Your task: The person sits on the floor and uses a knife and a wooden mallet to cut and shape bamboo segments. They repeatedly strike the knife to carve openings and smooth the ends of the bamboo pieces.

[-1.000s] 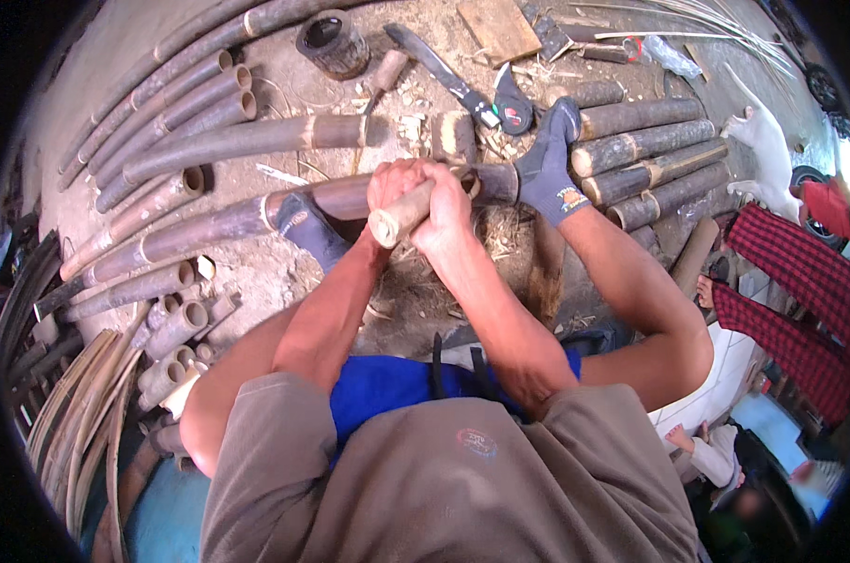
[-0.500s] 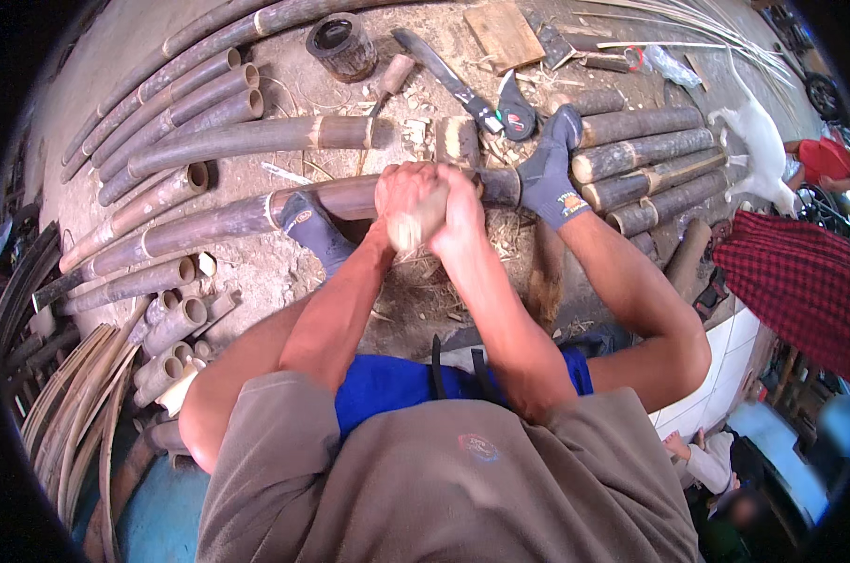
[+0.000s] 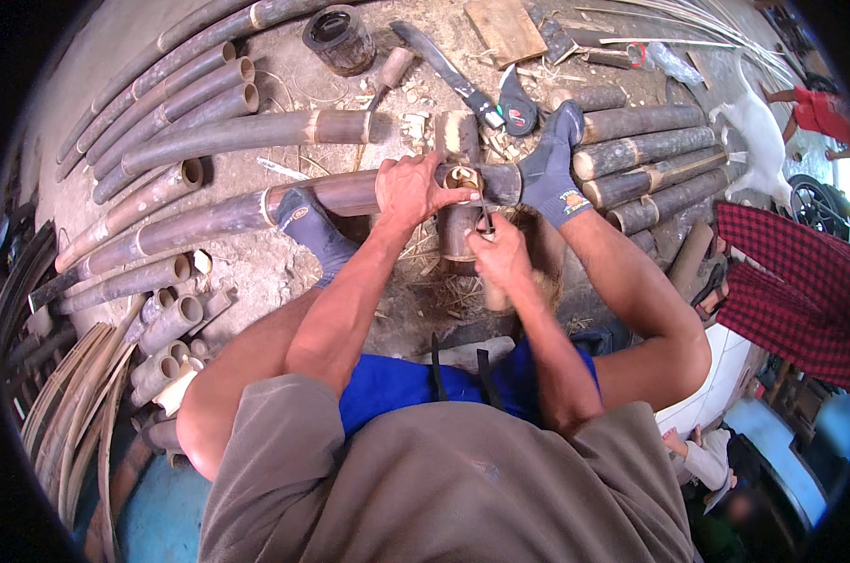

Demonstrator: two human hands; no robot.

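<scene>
A dark bamboo pole point(image 3: 326, 194) lies across in front of me, braced under my two socked feet point(image 3: 307, 230). Near its right end an opening point(image 3: 462, 180) has been cut in its upper side, pale at the edges. My left hand point(image 3: 411, 192) grips the pole just left of this opening, its thumb along the rim. In my right hand point(image 3: 502, 253) is a chisel, whose pale wooden handle point(image 3: 496, 296) shows below the fist. Its thin metal blade point(image 3: 484, 208) points up at the opening's right side. A short bamboo piece point(image 3: 458, 233) runs crosswise beneath the pole.
Beyond the pole lie a machete point(image 3: 444, 70), a curved dark sheath-like piece point(image 3: 516, 103), a wooden-handled tool point(image 3: 394, 70) and a dark pot point(image 3: 338, 39). Cut bamboo lengths point(image 3: 645, 155) sit at right, longer poles point(image 3: 181, 103) at left. A white animal point(image 3: 755, 131) stands far right.
My hands were together around the pale handle above the pole, blurred. Now they are apart: the left on the pole, the right lower and further right with the chisel. The opening is now visible.
</scene>
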